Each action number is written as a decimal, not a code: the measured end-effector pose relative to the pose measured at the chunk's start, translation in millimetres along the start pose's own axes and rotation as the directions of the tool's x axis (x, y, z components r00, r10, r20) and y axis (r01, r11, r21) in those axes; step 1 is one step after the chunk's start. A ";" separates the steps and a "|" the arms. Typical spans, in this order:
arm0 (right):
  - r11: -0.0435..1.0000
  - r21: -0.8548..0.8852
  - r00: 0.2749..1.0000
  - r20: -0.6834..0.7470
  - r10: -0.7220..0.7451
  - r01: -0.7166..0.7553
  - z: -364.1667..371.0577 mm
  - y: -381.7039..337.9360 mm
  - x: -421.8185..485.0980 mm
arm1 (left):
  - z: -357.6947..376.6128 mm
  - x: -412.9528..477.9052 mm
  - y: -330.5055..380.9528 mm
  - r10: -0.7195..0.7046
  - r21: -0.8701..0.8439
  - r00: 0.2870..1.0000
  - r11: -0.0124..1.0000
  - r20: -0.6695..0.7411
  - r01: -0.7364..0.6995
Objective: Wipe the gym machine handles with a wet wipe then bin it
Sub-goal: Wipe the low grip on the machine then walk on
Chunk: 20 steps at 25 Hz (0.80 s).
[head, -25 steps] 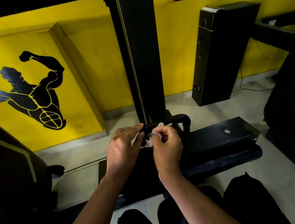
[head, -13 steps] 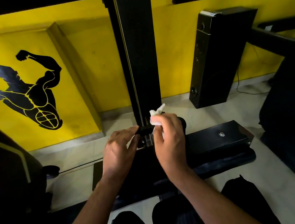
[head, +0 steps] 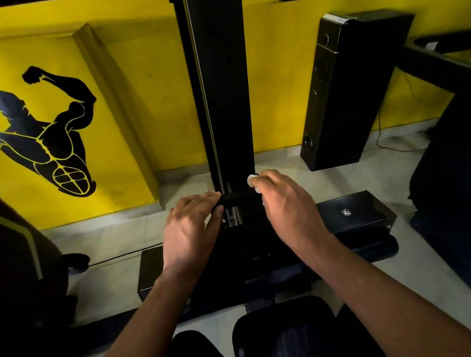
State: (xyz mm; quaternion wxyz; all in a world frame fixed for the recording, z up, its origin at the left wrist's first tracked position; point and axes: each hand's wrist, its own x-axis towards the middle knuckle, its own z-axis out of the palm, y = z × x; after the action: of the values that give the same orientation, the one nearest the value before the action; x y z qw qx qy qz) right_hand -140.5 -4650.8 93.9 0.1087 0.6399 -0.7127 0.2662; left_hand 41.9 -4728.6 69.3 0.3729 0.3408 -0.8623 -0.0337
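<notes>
White wipe [head: 251, 180] bunched under the curled fingers of the right hand [head: 288, 204], only a small corner showing, up against the right end of the short black handle [head: 238, 199]. Left hand [head: 190, 228] at the handle's left end, fingertips over the top and thumb beneath, pinching it. Just behind, a tall black post [head: 222, 91] above the machine's flat base [head: 351, 211]. Further right, a black speaker [head: 348, 90] upright on the pale floor [head: 117, 240] against the yellow wall [head: 151, 84]; to the left, a painted black muscle figure [head: 45, 136].
</notes>
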 end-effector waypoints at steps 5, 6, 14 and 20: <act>0.922 0.116 0.929 0.001 0.371 -0.369 -10.5 13.3 -5.5 | -3.9 -1.8 6.3 -0.007 0.043 1.000 0.999 0.008 0.007; 0.879 0.161 0.892 0.018 0.452 -0.449 -13.1 9.7 -9.4 | -6.7 -2.5 10.8 -0.038 0.054 0.999 0.998 0.028 0.036; 0.544 0.281 0.605 0.494 0.624 -0.791 -83.3 5.2 2.6 | -75.0 17.9 96.2 -0.526 0.212 0.786 0.850 0.325 0.482; 0.602 0.383 0.653 0.685 0.324 -0.701 -179.1 -12.4 -2.8 | -156.1 15.3 195.0 -0.805 0.242 0.559 0.593 0.199 0.768</act>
State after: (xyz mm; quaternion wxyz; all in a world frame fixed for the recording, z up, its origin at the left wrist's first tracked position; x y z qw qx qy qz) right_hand -161.3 -4556.1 244.9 -0.4028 0.4391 -0.7413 0.3089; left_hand 28.7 -4558.1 251.9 0.1664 0.7040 -0.6637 -0.1905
